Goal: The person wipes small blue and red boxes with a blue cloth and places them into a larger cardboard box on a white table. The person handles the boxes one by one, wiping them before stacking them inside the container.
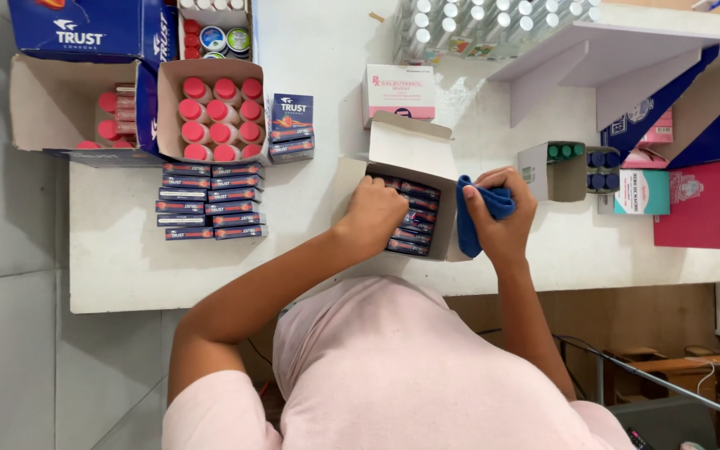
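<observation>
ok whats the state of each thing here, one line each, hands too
left hand: reaching into the open carton, fingers on the packs
right hand: closed around the blue cloth
blue cloth: bunched, hanging from the grip
open carton: flap up, part filled with dark small packs
red-capped bottle box: open, full
stacked small packs: laid in two neat columns on the table
pink-and-white box: closed, upright

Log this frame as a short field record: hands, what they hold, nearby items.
left hand: reaching into open cardboard box, on the small dark packets inside
right hand: gripping blue cloth beside that box
surface: white table
nearby: stacked dark packets; box of red-capped bottles
</observation>
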